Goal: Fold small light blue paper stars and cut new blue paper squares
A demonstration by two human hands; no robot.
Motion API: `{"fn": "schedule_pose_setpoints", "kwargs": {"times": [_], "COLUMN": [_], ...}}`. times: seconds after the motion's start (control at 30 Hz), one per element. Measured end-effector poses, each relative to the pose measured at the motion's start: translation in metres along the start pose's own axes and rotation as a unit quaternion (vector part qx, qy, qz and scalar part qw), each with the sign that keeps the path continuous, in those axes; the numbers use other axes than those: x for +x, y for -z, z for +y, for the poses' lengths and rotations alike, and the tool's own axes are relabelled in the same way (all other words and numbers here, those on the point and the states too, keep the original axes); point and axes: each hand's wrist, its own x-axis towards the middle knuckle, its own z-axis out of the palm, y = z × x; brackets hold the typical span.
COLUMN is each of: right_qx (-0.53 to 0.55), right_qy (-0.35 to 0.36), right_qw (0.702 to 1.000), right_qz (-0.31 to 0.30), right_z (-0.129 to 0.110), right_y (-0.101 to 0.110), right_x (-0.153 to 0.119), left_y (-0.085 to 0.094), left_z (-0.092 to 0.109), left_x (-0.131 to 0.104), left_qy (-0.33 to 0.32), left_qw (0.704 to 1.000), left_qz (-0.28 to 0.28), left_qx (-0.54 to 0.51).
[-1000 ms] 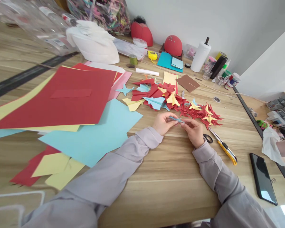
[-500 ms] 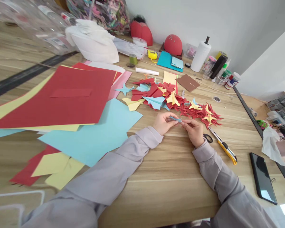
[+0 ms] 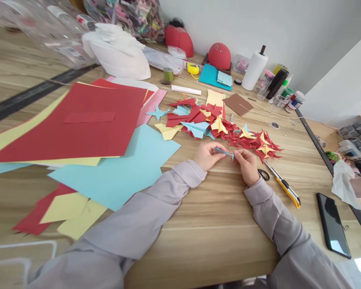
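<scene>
In my head view, one small folded blue paper point(image 3: 224, 151) is pinched between the thumb and fingers of the left hand point(image 3: 207, 156), above the wooden table point(image 3: 216, 224) and before the pile of folded paper shapes point(image 3: 219, 125). The right hand point(image 3: 247, 163) is at its right tip; at this size I cannot tell whether those fingertips grip it. The yellow box cutter point(image 3: 284, 184) lies near the right wrist.

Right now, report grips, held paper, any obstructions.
Left grip pinching small folded blue paper. Right grip at its tip. Multicoloured folded-paper pile beyond, not blocking.
</scene>
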Motion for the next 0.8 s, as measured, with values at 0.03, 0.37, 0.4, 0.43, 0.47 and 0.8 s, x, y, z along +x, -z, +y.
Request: {"fn": "schedule_pose_setpoints", "kwargs": {"times": [0.03, 0.37, 0.4, 0.43, 0.47, 0.8], "right_qx": [-0.001, 0.069, 0.069, 0.061, 0.048, -0.024], "right_qy": [0.000, -0.030, -0.030, -0.029, -0.025, -0.007], "right_qw": [1.000, 0.997, 0.997, 0.998, 0.999, 0.996], "right_qz": [-0.003, 0.025, 0.025, 0.018, 0.005, -0.084], "right_z": [-0.0004, 0.0042, 0.0040, 0.0035, 0.0027, -0.0027], "right_y": [0.0002, 0.0007, 0.0004, 0.0001, -0.0002, 0.0013], "right_x": [-0.0001, 0.0015, 0.0014, 0.0011, 0.0006, -0.0018], "left_y": [0.0000, -0.0016, -0.0017, -0.0017, -0.0017, -0.0015], "left_z": [-0.0003, 0.0044, 0.0052, 0.0058, 0.0063, 0.0053], "left_x": [-0.0002, -0.0008, -0.0006, -0.0004, 0.0000, 0.0014], "left_qy": [-0.001, -0.018, -0.020, -0.023, -0.025, -0.019], "left_qw": [1.000, 1.000, 1.000, 0.999, 0.999, 0.997], "left_qz": [-0.005, 0.003, 0.012, 0.022, 0.031, 0.070], "left_qx": [0.003, 0.015, 0.014, 0.011, 0.009, 0.006]}}
